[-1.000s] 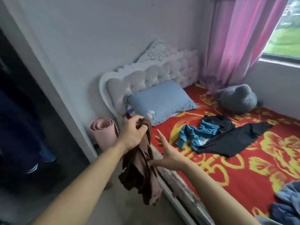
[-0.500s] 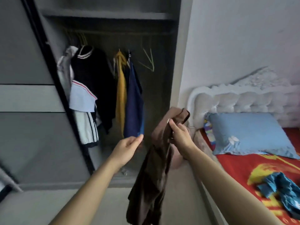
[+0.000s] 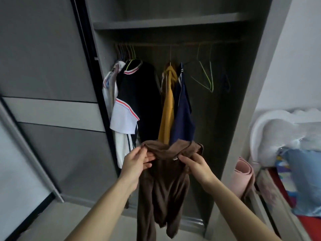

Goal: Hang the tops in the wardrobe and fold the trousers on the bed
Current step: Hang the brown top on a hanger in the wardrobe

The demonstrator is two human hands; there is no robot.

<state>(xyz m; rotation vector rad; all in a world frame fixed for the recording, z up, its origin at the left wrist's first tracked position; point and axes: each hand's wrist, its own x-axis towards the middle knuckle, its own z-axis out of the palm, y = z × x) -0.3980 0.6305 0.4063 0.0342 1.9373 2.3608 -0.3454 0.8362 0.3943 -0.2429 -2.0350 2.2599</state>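
Tall grey wardrobe (image 3: 267,84), right bay open, filling most of the view. Wide grey sliding door (image 3: 43,66) with a paler band across the middle, covering the left bay. White tufted headboard (image 3: 278,129) at the right edge, with a strip of red bed cover (image 3: 312,226) low in the corner. Long brown top (image 3: 163,188) in mid-air in front of the open bay, neckline uppermost, body and sleeves hanging straight down towards the floor, not on a hanger and not on the rail. Black top with white sleeve and red-striped trim (image 3: 139,94) hanging at the left of the bay, on a hanger. Mustard-yellow top (image 3: 167,108) and navy top (image 3: 182,119) hanging side by side, touching, just behind the brown neckline. Blue pillow (image 3: 305,180) against the headboard. Pink rolled mat (image 3: 243,176) upright between wardrobe and bed. Grey shelf (image 3: 165,23) across the top of the bay, thin rail (image 3: 182,42) beneath it. Bare green wire hanger (image 3: 206,77) on the rail, right of the navy top. Left hand (image 3: 137,164) pinching the left edge of the brown neckline between thumb and fingers. Right hand (image 3: 196,166) gripping the right part of the neckline, fingers curled over the cloth, beside a small pale metal fitting (image 3: 175,159).
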